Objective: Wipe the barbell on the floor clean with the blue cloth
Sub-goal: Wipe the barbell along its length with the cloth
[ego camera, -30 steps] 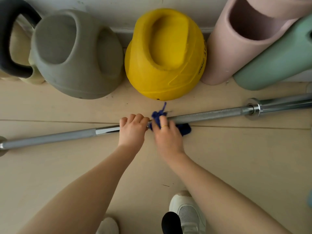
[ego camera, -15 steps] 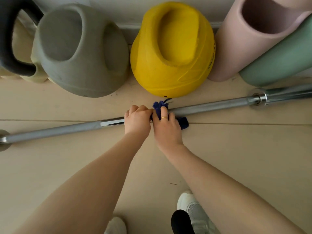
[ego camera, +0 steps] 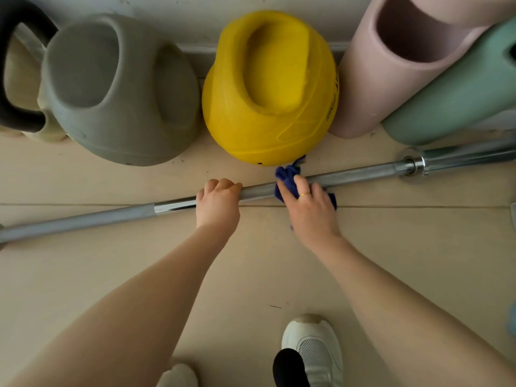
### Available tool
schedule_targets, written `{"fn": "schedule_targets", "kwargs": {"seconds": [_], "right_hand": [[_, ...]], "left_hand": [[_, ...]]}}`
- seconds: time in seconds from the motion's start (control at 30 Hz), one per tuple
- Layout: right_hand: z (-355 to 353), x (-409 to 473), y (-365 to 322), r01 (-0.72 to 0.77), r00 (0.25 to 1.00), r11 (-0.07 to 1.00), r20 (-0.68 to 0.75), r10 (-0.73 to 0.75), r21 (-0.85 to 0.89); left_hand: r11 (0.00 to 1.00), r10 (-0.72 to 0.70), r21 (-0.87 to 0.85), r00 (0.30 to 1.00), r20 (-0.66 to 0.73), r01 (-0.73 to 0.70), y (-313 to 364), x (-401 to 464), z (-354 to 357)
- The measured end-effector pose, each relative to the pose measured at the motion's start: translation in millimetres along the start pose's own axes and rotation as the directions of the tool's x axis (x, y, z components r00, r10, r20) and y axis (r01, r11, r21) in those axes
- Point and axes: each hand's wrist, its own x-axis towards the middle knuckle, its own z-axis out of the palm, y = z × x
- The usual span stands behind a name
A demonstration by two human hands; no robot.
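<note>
We count one barbell (ego camera: 357, 174), a bare steel bar lying on the floor (ego camera: 418, 261) near the wall; one blue cloth (ego camera: 287, 178), bunched on it. Our left hand (ego camera: 217, 203) curls round the bar; our right hand (ego camera: 310, 208) grips the cloth. Two kettlebells: grey (ego camera: 117, 90), yellow (ego camera: 268, 88).

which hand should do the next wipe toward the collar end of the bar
Right. The right hand already grips the blue cloth around the barbell, on the collar's side. The left hand only steadies the bar.

blue cloth (ego camera: 287, 178) around floor-lying barbell (ego camera: 360, 174)
</note>
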Motion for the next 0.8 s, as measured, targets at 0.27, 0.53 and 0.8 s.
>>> {"fn": "schedule_targets", "kwargs": {"seconds": [0.27,0.53,0.8], "right_hand": [[-5.7,-3.3,66.5,-0.461,0.883,0.886,-0.069,0.464,0.05],[-10.2,-13.6,113.5,-0.441,0.897,0.897,-0.043,0.44,-0.022],[-5.9,-33.3,88.1,-0.385,0.922,0.923,-0.029,0.385,-0.003]], "left_hand": [[0.991,0.127,0.037,0.985,0.113,-0.132,39.9,17.2,-4.7],[0.965,0.222,0.104,0.963,0.151,-0.239,40.0,13.9,-3.3],[0.931,0.264,0.2,0.941,0.211,-0.306,47.9,0.0,6.1]]}}
